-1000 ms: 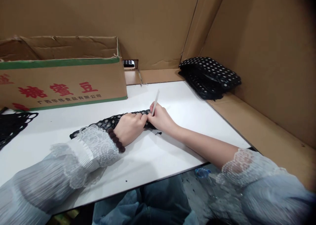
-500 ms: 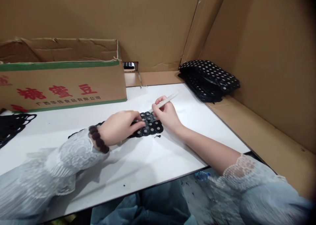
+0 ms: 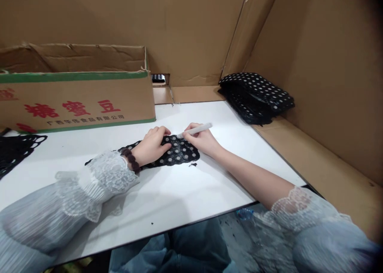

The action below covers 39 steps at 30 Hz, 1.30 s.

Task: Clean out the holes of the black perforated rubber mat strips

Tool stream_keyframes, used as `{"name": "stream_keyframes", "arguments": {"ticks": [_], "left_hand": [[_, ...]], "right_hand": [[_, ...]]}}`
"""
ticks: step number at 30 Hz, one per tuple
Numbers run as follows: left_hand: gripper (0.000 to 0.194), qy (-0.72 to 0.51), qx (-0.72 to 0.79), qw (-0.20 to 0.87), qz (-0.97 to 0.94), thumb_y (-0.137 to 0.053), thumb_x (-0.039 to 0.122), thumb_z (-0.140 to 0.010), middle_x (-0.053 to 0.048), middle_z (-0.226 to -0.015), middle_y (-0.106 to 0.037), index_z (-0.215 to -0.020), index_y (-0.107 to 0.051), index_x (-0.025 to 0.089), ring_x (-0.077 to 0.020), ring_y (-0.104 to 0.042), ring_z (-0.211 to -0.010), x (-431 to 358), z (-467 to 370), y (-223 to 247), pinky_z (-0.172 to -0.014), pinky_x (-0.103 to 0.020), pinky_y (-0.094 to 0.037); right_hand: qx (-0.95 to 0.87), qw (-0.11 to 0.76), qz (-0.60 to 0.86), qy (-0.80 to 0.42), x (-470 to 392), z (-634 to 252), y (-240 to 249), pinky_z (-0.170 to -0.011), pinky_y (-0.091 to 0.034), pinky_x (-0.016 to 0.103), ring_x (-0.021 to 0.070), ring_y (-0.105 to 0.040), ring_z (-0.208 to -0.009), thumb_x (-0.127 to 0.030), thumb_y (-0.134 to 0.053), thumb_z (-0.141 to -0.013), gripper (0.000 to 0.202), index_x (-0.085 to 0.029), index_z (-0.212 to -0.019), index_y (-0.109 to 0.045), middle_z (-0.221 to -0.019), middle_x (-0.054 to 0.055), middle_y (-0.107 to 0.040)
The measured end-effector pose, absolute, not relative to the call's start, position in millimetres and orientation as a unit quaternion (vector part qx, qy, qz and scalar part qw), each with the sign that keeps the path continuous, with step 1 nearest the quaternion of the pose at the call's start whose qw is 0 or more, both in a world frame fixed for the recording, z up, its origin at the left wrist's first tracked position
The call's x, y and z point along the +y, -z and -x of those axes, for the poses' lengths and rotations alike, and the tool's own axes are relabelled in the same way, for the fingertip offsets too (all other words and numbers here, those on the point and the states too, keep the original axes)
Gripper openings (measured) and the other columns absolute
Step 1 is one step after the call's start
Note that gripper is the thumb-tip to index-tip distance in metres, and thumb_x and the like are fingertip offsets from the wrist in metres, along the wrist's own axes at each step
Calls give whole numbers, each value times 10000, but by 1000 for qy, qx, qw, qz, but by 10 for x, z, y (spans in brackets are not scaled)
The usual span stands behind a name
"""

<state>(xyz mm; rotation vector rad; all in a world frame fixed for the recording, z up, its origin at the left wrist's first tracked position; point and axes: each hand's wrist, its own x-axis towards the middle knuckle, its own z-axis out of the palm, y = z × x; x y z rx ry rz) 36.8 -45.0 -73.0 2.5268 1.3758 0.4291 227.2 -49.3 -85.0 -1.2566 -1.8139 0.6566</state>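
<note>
A black strip with pale round dots [image 3: 181, 153] lies flat on the white table [image 3: 143, 209]. My left hand [image 3: 152, 145] rests on the strip's middle, fingers apart, thumb lying on the dots. In my right hand [image 3: 202, 139] is a slim white pen-like tool [image 3: 199, 129], pinched between thumb and fingers, its tip at the strip's far edge. The strip's left part is partly hidden under my left hand and sleeve.
An open cardboard box [image 3: 89, 101] with red characters stands at the back left. Black openwork pieces [image 3: 18, 151] lie at the left edge. A stack of dotted black pieces [image 3: 257, 97] sits back right. Cardboard walls [image 3: 191, 33] enclose the table. Small black scrap [image 3: 194, 165] lies near the strip.
My left hand has shifted slightly back, showing more dots. The tool in my right hand has tipped lower, its tip moving a little left along the strip's far edge. The view has shifted slightly.
</note>
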Motion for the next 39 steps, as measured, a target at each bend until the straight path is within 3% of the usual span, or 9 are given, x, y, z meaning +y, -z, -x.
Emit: {"name": "stream_keyframes", "arguments": {"ticks": [5, 12, 24, 39], "left_hand": [[235, -152, 469, 159, -855, -399, 283, -787, -68, -930, -555, -923, -535, 150, -205, -478, -933, -410, -368, 690, -868, -364, -362], [233, -128, 487, 172, -847, -374, 369, -805, -27, -766, -558, -830, -493, 170, -189, -519, -743, -452, -399, 596, -698, -318, -387], [259, -172, 418, 291, -843, -330, 376, -842, 14, -747, -514, -761, -468, 172, -145, -477, -740, -423, -356, 598, -716, -259, -365], [213, -208, 427, 322, -819, -363, 315, -816, 21, -696, -483, -704, -464, 163, -138, -457, -716, -450, -387, 584, -703, -249, -354]], "right_hand": [[-715, 372, 510, -301, -528, -2282, 781, -545, -325, 223, 101, -452, -600, -316, -454, -751, 191, -169, -639, -502, -607, -29, -488], [-783, 391, 422, -236, -643, -2244, 688, -572, -326, 235, 102, -428, -592, -269, -412, -779, 184, -175, -624, -449, -609, -21, -452], [-753, 422, 434, -259, -688, -2239, 657, -571, -315, 232, 101, -385, -586, -258, -381, -811, 188, -187, -638, -398, -597, -35, -377], [-788, 382, 412, -252, -664, -2233, 670, -593, -307, 238, 108, -397, -616, -252, -376, -826, 181, -187, -660, -410, -623, -29, -409]]}}
